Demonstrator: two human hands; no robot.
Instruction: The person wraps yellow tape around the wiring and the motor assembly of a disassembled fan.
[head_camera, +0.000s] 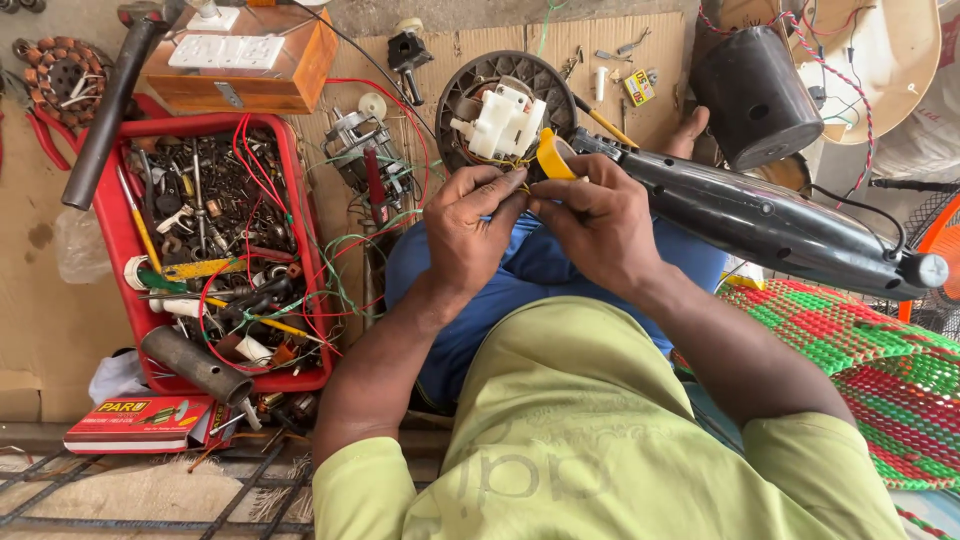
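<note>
Yellow insulating tape roll (553, 155) sits pinched in the right hand (600, 225) over the lap, beside the white plastic gearbox (503, 120); left hand (470, 230) pinches thin wires there. Taping looks underway, the black fan housing (770, 220) unassembled.

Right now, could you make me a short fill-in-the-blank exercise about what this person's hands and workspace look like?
1. The right hand holds a roll of ____ tape.
2. The tray full of screws and wires is ____ in colour.
3. The white switch panel sits on a ____ box.
4. Both the right and the left hand work in front of a round ____ housing.

Missing words: yellow; red; wooden; black
</note>
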